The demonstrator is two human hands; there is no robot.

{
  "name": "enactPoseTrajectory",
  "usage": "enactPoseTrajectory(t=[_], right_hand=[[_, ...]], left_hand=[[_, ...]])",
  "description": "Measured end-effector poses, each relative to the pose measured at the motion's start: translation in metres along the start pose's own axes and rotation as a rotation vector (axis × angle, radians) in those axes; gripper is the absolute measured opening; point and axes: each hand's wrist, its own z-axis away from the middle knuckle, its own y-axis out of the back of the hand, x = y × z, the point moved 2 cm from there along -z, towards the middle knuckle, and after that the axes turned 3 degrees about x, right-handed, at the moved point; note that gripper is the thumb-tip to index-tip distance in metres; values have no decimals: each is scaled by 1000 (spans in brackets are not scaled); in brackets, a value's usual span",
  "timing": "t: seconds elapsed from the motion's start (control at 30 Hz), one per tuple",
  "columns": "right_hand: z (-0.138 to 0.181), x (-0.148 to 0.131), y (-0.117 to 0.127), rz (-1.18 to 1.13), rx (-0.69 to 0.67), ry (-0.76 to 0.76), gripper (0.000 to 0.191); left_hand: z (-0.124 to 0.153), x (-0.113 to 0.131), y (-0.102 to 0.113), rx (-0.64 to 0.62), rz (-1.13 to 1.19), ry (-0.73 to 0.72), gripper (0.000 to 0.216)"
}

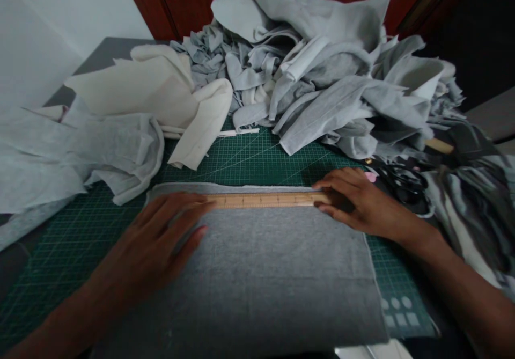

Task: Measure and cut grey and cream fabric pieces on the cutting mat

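Observation:
A wooden ruler (261, 199) lies across a piece of grey cloth (277, 257), close to the cloth's far edge. The cloth is spread on a green cutting mat (257, 158). Over the ruler's left end rests my left hand (164, 235), its fingers stretched out and its thumb apart on the cloth. My right hand (350, 198) holds the ruler's right end, with the thumb at the near edge and the fingers at the far edge. Both ends of the ruler are hidden under my hands.
A heap of grey cloth pieces (330, 74) fills the back of the table. Cream cloth (148, 85) and pale grey cloth (120, 144) lie at the left. Black-handled scissors (406, 182) sit at the right beside darker folded cloth (475, 214).

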Motion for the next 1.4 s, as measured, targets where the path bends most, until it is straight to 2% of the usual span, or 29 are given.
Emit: enactPoseTrajectory(t=[0.1,0.17,0.3,0.43,0.53,0.67,0.8,1.0,1.07,1.13,1.23,1.33,1.4], right_hand=[[3,15,26,26,133,-103,31],[8,28,44,60,201,-193,26],[20,48,61,110,156,-250,23],[34,61,57,178,92,-259,24],[40,73,49,219,95,-254,21],[39,83,43,257,83,-311,25],[34,82,45,261,36,-324,27],[30,71,48,201,108,-284,34],[30,71,49,172,115,-320,41],[32,74,51,146,105,-369,51],[36,81,55,55,33,-434,59],[39,85,59,-28,-16,-498,60],[35,79,60,-33,6,-530,60]], left_hand=[[0,17,-15,-32,107,-190,41],[0,23,-23,-46,165,-246,45],[-2,28,-30,-45,231,-259,50],[-4,27,-32,12,229,-215,51],[-5,27,-35,31,228,-172,49],[-6,31,-34,15,156,-146,44],[-10,33,-26,-19,106,-66,42],[-16,23,-18,8,116,90,51],[-14,21,-22,32,121,58,50],[-11,23,-30,46,160,-45,47],[-4,29,-39,20,224,-162,49],[0,35,-40,21,228,-158,48],[1,39,-39,37,231,-163,47]])
